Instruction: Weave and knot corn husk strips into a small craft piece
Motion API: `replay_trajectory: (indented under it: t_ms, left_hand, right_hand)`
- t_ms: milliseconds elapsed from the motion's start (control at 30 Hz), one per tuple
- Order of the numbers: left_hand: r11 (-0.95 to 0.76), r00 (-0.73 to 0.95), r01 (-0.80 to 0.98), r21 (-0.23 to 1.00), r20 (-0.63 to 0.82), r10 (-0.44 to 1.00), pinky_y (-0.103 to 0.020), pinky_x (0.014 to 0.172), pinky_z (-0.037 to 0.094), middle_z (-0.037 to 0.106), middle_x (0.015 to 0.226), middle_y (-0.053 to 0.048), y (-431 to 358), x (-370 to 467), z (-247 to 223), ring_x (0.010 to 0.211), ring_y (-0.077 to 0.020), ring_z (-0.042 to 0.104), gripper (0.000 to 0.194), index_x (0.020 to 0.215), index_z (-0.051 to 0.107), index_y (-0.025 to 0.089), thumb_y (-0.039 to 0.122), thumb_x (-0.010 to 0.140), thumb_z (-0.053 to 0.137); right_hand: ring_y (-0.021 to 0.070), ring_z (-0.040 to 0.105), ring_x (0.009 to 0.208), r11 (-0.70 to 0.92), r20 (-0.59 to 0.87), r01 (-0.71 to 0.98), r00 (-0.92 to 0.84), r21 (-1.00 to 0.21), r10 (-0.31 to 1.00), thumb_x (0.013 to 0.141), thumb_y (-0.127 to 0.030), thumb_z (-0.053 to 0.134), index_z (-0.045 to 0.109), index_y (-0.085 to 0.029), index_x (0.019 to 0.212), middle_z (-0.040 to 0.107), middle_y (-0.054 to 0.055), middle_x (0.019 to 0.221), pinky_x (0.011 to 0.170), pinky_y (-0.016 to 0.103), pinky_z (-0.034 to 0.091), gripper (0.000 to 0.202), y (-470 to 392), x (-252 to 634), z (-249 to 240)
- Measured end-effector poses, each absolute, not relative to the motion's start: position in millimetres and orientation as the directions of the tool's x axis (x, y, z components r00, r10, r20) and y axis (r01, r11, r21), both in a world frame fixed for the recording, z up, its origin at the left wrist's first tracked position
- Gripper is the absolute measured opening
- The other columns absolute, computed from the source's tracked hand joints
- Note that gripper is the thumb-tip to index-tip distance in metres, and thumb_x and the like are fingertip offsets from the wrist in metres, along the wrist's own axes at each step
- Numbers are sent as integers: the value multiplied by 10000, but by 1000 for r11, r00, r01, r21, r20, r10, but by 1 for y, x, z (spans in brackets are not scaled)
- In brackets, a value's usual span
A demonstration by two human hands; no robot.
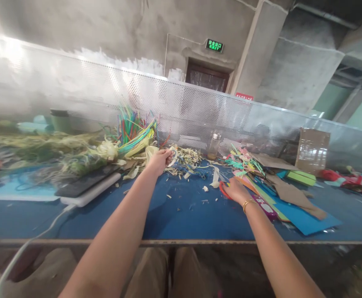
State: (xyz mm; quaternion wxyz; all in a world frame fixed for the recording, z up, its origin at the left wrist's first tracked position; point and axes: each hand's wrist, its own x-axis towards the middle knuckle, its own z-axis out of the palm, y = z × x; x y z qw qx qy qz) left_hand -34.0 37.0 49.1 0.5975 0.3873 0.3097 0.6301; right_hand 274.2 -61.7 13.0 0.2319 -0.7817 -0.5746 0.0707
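head view: left hand [160, 163] pinches a pale strip [174, 157], fingertips drawn together, by the left end of a heap of pale scraps [191, 156] on the blue tabletop [181, 221]. right hand [238, 190], well apart, touches a red-orange handle [222, 191], likely scissors; blurred, cannot tell if fingers close round it. step in hand, my reading: strip held ready while the tool is taken up or laid down. next move seems to call for a settled right grip or clean release, strip steady.

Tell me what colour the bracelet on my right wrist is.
The bracelet is gold-coloured; it shows in the head view.
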Motion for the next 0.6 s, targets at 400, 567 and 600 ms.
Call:
replay_trajectory:
  t_ms: [400, 567, 600]
  left_hand:
    - [-56, 179, -359, 932, 127, 976, -130, 386, 324, 552, 570, -25, 30, -20, 45, 427, -41, 453, 146, 621, 624, 116, 71, 757, 650]
    - [-125, 254, -232, 965, 184, 950, -157, 387, 288, 513, 543, -4, 39, -23, 34, 415, -51, 412, 174, 602, 599, 136, 177, 759, 663]
    - [-139, 268, -208, 968, 193, 944, -161, 389, 280, 499, 536, 3, 41, -25, 33, 412, -52, 400, 183, 605, 589, 138, 200, 763, 660]
  right_hand:
    - [203, 647, 850, 203, 501, 927, -19, -316, 865, 846, -482, 532, 734, -228, 858, 723, 68, 889, 748, 280, 435, 324, -52, 200, 41]
    - [149, 594, 627, 350, 493, 657, 37, -667, 869, 759, -541, 590, 721, -181, 751, 683, 27, 672, 568, 234, 365, 383, -8, 131, 48]
    - [143, 579, 611, 359, 499, 637, 46, -682, 865, 740, -523, 612, 717, -180, 735, 671, 20, 651, 558, 233, 355, 359, -1, 125, 47]
